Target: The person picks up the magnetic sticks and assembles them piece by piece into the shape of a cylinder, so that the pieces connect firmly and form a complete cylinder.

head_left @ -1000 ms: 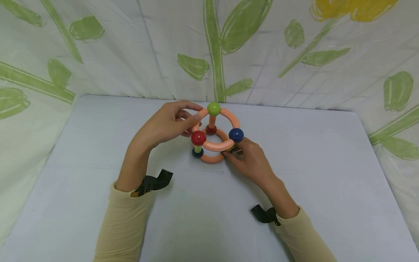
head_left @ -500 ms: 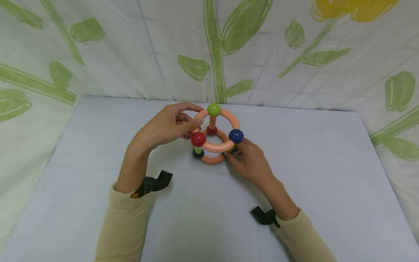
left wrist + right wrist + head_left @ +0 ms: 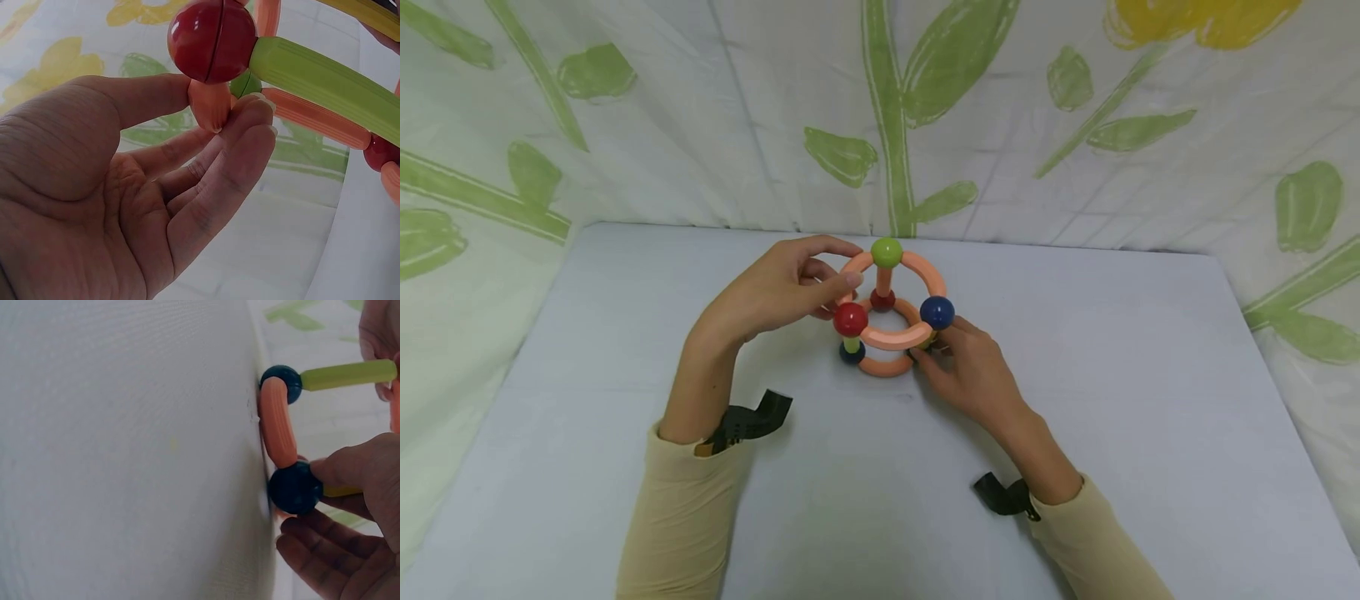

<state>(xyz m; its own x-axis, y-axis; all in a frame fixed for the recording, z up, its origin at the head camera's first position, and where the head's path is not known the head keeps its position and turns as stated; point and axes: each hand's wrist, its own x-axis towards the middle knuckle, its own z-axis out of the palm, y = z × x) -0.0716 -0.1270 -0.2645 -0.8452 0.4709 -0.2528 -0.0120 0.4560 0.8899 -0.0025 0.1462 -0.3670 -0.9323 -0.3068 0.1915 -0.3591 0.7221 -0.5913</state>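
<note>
A toy frame of balls and rods stands on the table, with two rings of curved orange rods joined by upright rods. Its upper ring (image 3: 895, 338) carries a green ball (image 3: 886, 252), a red ball (image 3: 851, 319) and a blue ball (image 3: 937, 312). My left hand (image 3: 767, 287) pinches the upper ring's left curved orange rod (image 3: 210, 105) between thumb and fingers, just beside the red ball. Low on the right, my right hand (image 3: 976, 371) holds a dark blue ball (image 3: 295, 487) of the bottom ring, its thumb by the yellow upright rod (image 3: 340, 490).
The white table (image 3: 850, 492) reaches back to a pale curtain (image 3: 760, 108) painted with green leaves and yellow flowers. Black wrist straps (image 3: 752, 421) with camera mounts sit at both beige sleeves (image 3: 685, 508). A light green upright rod (image 3: 331, 84) runs below the red ball.
</note>
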